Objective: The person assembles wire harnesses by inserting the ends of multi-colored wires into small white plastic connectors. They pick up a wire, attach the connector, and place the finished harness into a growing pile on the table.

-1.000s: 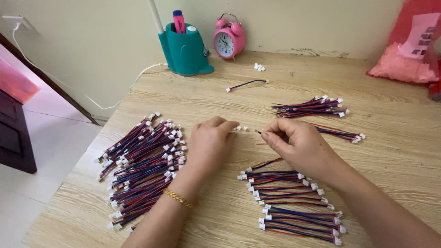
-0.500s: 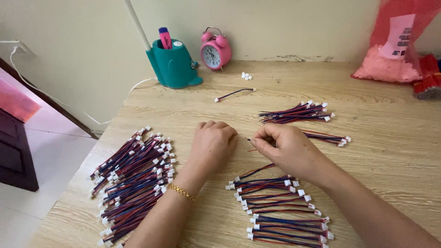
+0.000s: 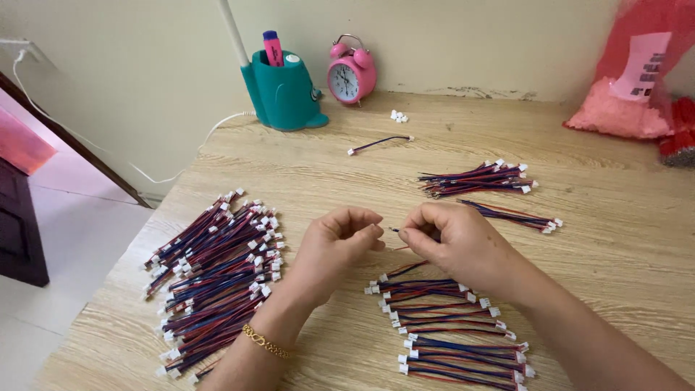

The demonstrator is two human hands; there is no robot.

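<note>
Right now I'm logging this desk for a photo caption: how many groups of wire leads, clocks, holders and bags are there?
Groups of wire leads: 4 (big pile, front rows, bundle, small bunch)
Single lead: 1
Pink alarm clock: 1
Teal holder: 1
Red bag: 1
Total: 8

A pink twin-bell alarm clock (image 3: 351,74) stood at twelve o'clock on the wooden bench (image 3: 304,174), just right of a teal pen holder (image 3: 281,93) with a pink marker (image 3: 273,47). A red plastic bag (image 3: 637,72) sat at two o'clock against the wall.
</note>
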